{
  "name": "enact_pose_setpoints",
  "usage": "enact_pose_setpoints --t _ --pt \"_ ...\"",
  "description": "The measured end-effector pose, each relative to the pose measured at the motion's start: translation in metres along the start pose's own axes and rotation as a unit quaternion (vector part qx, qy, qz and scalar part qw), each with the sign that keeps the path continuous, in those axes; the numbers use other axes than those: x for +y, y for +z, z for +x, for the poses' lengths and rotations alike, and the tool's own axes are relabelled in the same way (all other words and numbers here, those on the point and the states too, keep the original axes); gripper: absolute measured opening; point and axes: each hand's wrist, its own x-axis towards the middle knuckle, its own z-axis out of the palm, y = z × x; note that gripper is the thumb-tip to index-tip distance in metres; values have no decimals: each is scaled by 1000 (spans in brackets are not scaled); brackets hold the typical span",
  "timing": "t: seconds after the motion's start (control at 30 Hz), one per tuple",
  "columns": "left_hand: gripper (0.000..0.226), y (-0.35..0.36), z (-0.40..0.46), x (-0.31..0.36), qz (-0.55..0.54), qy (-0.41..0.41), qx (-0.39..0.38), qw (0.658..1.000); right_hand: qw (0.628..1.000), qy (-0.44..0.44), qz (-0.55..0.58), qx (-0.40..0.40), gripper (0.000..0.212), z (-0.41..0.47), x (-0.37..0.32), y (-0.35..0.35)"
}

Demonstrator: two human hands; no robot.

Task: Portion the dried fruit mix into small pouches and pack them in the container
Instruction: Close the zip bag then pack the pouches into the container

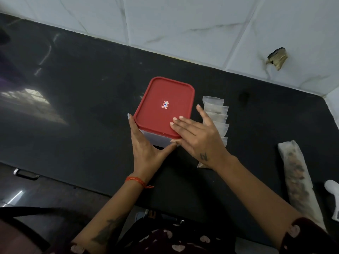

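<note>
Glossy black stone counter (82,92), white marble-look tile wall (183,21) w/ broken hole (277,58), window glare lower left

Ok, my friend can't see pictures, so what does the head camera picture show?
A person's two hands, left hand against its side and right hand flat on top, steady a container with a red lid on a black counter. Small pouches lie in a row beside it, with a long bag of fruit mix further right.

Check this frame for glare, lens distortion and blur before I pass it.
Head view: window glare washes the polished black counter at far left; wide-angle bending curves the counter's edges and the tiled wall; the red lid, left hand and right hand read sharp enough; the pouches look soft.
</note>
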Motion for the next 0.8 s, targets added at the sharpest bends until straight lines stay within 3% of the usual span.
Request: enact_pose_setpoints --t 0.4,0.8 --pt "135 -1 -3 2 -1 -12 0 1000 999 -13 46 18 33 10 3 -7" --pt "137 -3 -2 7 13 -16 -5 1000 999 -27 10 42 22 23 5 -16"
